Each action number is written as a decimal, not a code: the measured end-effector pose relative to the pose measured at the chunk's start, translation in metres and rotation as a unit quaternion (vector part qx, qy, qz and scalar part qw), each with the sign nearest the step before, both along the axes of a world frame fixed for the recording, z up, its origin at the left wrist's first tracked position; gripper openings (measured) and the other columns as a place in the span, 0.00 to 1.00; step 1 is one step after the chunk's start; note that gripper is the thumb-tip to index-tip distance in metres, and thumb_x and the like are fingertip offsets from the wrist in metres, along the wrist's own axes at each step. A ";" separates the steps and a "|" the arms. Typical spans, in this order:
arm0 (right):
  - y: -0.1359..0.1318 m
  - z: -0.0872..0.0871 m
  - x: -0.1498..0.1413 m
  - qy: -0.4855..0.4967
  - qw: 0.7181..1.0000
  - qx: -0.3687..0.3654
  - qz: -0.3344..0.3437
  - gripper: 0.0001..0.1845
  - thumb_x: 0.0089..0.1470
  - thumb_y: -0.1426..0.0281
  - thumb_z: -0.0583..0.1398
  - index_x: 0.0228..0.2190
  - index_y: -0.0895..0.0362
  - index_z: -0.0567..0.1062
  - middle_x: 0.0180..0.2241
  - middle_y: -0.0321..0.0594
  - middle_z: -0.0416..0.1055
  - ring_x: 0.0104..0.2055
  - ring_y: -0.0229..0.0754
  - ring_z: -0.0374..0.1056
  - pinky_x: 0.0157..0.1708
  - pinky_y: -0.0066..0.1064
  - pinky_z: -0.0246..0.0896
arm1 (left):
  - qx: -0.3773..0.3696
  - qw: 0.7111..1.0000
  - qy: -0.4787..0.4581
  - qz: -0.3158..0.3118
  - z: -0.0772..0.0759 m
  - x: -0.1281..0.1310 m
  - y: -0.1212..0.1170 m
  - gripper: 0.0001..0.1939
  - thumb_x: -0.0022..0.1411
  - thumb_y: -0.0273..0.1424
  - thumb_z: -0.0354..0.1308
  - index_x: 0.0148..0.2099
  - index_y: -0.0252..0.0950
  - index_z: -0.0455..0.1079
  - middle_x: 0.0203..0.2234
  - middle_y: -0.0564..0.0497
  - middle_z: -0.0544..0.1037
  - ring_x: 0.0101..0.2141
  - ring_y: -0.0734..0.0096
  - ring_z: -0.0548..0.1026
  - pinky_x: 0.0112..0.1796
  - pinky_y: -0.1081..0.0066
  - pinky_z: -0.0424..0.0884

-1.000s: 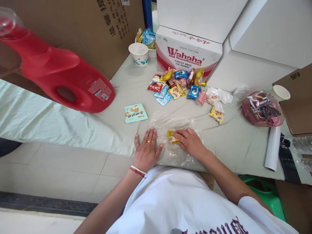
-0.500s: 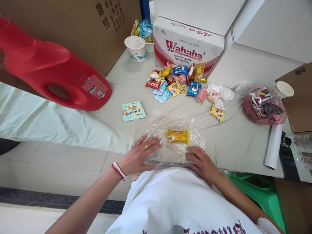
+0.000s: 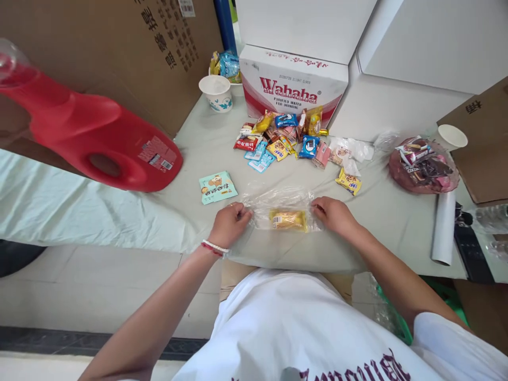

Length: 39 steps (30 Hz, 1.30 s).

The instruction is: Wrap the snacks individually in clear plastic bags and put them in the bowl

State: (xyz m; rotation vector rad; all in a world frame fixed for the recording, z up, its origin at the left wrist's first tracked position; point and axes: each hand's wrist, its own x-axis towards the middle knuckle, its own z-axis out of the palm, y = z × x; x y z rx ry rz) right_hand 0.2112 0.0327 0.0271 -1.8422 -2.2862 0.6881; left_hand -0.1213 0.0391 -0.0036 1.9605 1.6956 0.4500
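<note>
A sheet of clear plastic film [image 3: 278, 197] lies near the front of the table, its near part folded over a yellow wrapped snack [image 3: 288, 219]. My left hand [image 3: 230, 222] pinches the film at its left side. On the right side, my right hand [image 3: 335, 214] grips the film between thumb and fingers. The snack lies between both hands, and neither hand touches it. Just beyond my left hand is a flat mint-green packet [image 3: 217, 187].
Several small wrapped snacks [image 3: 278, 151] lie in a pile before a Wahaha water box [image 3: 293, 87]. A large red jug [image 3: 115, 140] stands left. Paper cups [image 3: 216, 92] are behind it. On the right are a pink bowl [image 3: 400, 177] of snacks and a white roll [image 3: 443, 227].
Both hands have gone from lying flat on the film to gripping its sides. The film's near edge has been lifted away from me and over the yellow snack.
</note>
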 end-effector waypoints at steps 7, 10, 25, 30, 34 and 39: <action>0.042 0.009 -0.044 -0.070 0.991 0.116 0.012 0.21 0.68 0.63 0.53 0.56 0.58 0.73 0.51 0.53 0.72 0.54 0.55 0.61 0.49 0.39 0.60 | 0.121 0.982 0.100 0.104 -0.024 0.028 -0.003 0.10 0.63 0.35 0.56 0.44 0.36 0.70 0.41 0.40 0.74 0.46 0.50 0.72 0.47 0.56 0.70; 0.066 0.004 -0.068 -0.074 0.997 0.020 0.021 0.28 0.62 0.55 0.60 0.55 0.61 0.73 0.50 0.55 0.73 0.52 0.56 0.64 0.48 0.39 0.60 | 0.110 0.983 0.074 0.124 -0.025 0.030 -0.004 0.20 0.63 0.36 0.57 0.55 0.33 0.67 0.47 0.38 0.73 0.49 0.50 0.73 0.49 0.55 0.71; 0.009 0.035 -0.080 -0.079 0.957 0.014 0.279 0.18 0.64 0.74 0.55 0.51 0.51 0.77 0.41 0.43 0.71 0.37 0.42 0.69 0.32 0.29 0.54 | 0.001 0.992 0.057 0.109 -0.012 0.036 0.017 0.07 0.58 0.33 0.60 0.40 0.39 0.74 0.30 0.47 0.77 0.42 0.51 0.73 0.45 0.58 0.67; -0.036 0.011 -0.081 -0.114 0.951 0.024 0.286 0.29 0.61 0.79 0.57 0.61 0.49 0.70 0.46 0.47 0.70 0.48 0.49 0.68 0.35 0.30 0.60 | 0.037 0.991 -0.079 0.102 -0.010 0.014 0.006 0.08 0.51 0.26 0.60 0.36 0.38 0.76 0.37 0.47 0.77 0.43 0.58 0.72 0.48 0.60 0.69; -0.043 -0.003 -0.081 -0.042 0.965 0.045 0.256 0.30 0.62 0.80 0.55 0.62 0.49 0.70 0.50 0.48 0.70 0.51 0.51 0.65 0.46 0.37 0.66 | -0.051 0.965 -0.242 0.086 0.017 0.018 -0.009 0.07 0.59 0.34 0.59 0.37 0.38 0.75 0.31 0.52 0.78 0.31 0.68 0.74 0.35 0.69 0.71; -0.049 -0.012 -0.073 0.131 0.968 0.056 0.206 0.26 0.62 0.77 0.56 0.58 0.48 0.74 0.57 0.48 0.69 0.58 0.52 0.63 0.56 0.47 0.64 | -0.029 0.971 -0.229 -0.064 0.035 0.069 -0.026 0.13 0.67 0.34 0.54 0.46 0.40 0.79 0.40 0.48 0.83 0.42 0.63 0.78 0.47 0.62 0.74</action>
